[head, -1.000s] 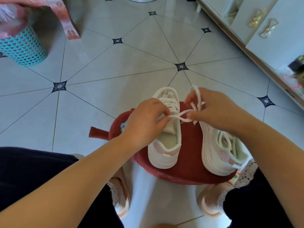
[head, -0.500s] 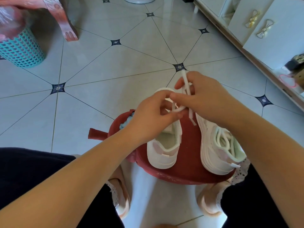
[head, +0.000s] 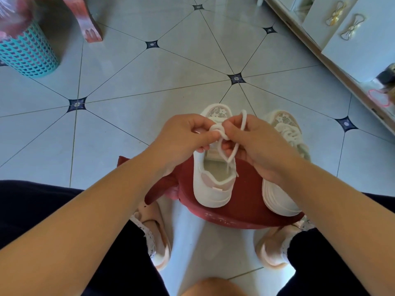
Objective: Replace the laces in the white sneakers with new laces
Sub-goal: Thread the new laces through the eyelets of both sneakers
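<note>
A seated person works over a white low-top sneaker with a pink heel panel [head: 210,190], which stands upright, heel toward the camera, on a dark red round plastic stool [head: 245,212] between the knees. That placement brings the shoe's open throat close under both hands and frees them from steadying it. The left hand [head: 184,136] and right hand [head: 256,146] meet just above the tongue. Each grip is clamped on the flat white lace [head: 222,135], pinched between thumb and fingertips, with a small wrap of lace caught where the two grips touch. One loop stands up past the right hand's fingers and another hangs from the grips into the shoe's opening, so the lace sits both inside and directly below the pinch. It looks like a bow being tied, which would put this shoe near its finish. The second white sneaker [head: 283,199] rests just beside it on the stool's right edge, partly behind the right wrist, apparently tipped sideways and already threaded. Grey tiled floor [head: 132,82] surrounds the stool.
</note>
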Demonstrator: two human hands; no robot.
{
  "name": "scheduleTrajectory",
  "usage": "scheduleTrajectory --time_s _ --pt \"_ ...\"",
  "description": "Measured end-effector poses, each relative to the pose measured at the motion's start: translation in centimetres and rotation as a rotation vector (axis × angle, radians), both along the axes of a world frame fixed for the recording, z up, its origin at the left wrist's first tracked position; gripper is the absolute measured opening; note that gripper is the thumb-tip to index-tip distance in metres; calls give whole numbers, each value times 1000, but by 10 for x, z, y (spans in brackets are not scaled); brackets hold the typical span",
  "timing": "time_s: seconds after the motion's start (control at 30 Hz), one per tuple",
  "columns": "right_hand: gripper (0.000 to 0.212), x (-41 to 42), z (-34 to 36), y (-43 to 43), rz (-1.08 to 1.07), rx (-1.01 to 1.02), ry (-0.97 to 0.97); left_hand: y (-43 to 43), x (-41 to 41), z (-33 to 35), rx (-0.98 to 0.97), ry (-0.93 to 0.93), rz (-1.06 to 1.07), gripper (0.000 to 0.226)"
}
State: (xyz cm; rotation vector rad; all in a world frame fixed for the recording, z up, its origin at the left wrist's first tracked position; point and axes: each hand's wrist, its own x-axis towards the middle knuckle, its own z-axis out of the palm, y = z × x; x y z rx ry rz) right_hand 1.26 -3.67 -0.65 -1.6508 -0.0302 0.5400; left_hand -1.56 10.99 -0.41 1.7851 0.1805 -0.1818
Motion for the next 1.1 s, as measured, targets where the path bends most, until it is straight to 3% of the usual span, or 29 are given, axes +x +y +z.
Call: scheduleTrajectory --time_s 0.13,0.33,0.53,0.67,0.77,0.83,0.93,1.1 --pt "14 -6 -3 4 59 -127 -154 4 -2 3 -11 -17 -3 18" --pt "11 -10 -10 7 -4 -146 -114 3 -4 3 8 -59 66 14" --pt "18 -14 -6 0 263 -656 -452 1 -3 -7 227 -125 35 14" --pt "9 -15 7 -13 425 -553 -260 -1 -3 -11 415 -198 -46 8" --pt "21 -13 13 -23 393 -454 -155 -3 -6 -11 564 -264 -158 8" --pt "16 -14 11 -23 366 -549 -219 -3 -7 -12 677 -309 -240 12" --pt "8 -14 12 -24 400 -898 -433 -2 -10 -16 810 -389 -421 16" --pt "14 -3 20 -40 367 -875 -323 -5 -11 -20 883 -333 -587 27"
